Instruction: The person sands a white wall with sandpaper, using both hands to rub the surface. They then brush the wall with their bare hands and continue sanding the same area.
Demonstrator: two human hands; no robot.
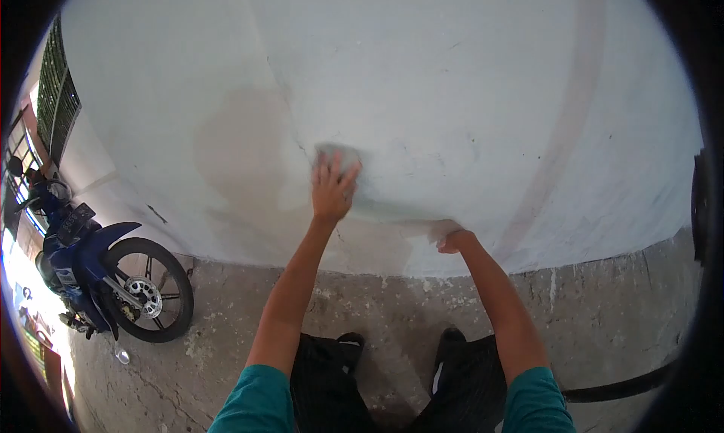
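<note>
My left hand [334,185] is against or just in front of a pale painted wall [407,78], its fingers spread and smeared by motion. A dark grey patch shows around the fingertips; whether it is a shadow or a thin pad cannot be told. Lower and to the right, my right hand [455,241] is closed near the wall, knuckles bent. What it holds, if anything, is hidden. A faint grey-green streak [400,213] runs across the wall between both hands. Thin cracks and small dark marks show on the paint.
A blue motorcycle [79,259] stands at the left, its front wheel [154,290] near the wall's foot. The rough concrete floor [226,357] meets the wall below my hands. At the lower right lies a black curved strip or hose [618,390].
</note>
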